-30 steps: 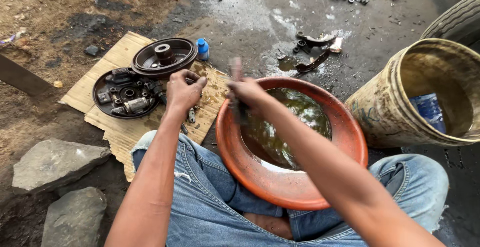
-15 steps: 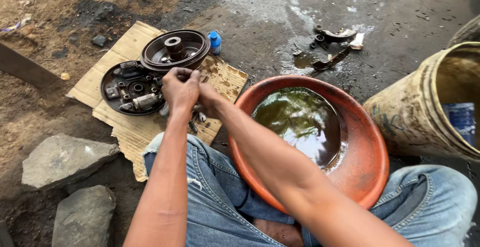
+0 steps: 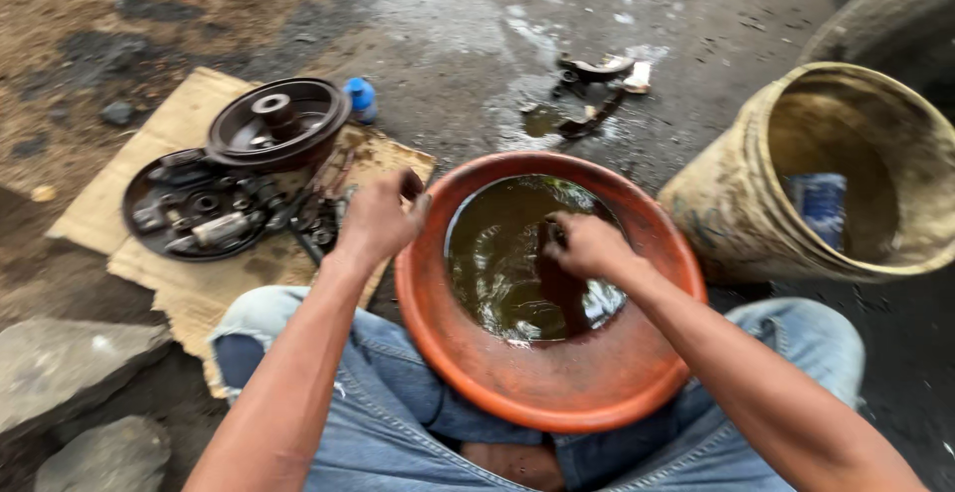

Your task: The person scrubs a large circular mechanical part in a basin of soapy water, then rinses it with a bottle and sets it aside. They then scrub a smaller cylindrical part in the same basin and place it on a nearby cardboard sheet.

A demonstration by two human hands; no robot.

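The right hand (image 3: 589,245) is curling its fingers around a small dark part (image 3: 550,236) and holding it just over the murky, greenish-brown liquid (image 3: 517,273) that is pooling in the orange basin (image 3: 557,383); the part is too blurred and too hidden by the fingers to tell what it is. The left hand (image 3: 378,218) is hovering at the basin's left rim, fingers bent loosely inward, and whether it is gripping anything cannot be told from this angle. The basin is sitting between the person's knees, in blue jeans (image 3: 388,422), and tilting a little toward the wearer. Just beyond the left hand, a sheet of cardboard (image 3: 189,293) is lying on the ground, carrying greasy metal pieces: a round backing plate with springs and fittings (image 3: 199,215) and, overlapping its far edge, a dark drum (image 3: 277,124) lying open side up. A small blue cap (image 3: 360,97) is standing beside the drum at the cardboard's far edge. To the right of the basin, a dirty yellowish bucket (image 3: 736,203) is leaning on its side with a blue container (image 3: 818,203) showing inside it. Farther off on the wet ground (image 3: 448,54), some dark metal pieces (image 3: 595,89) are lying in a puddle. Two grey stones (image 3: 70,363) are resting near the person's left knee.
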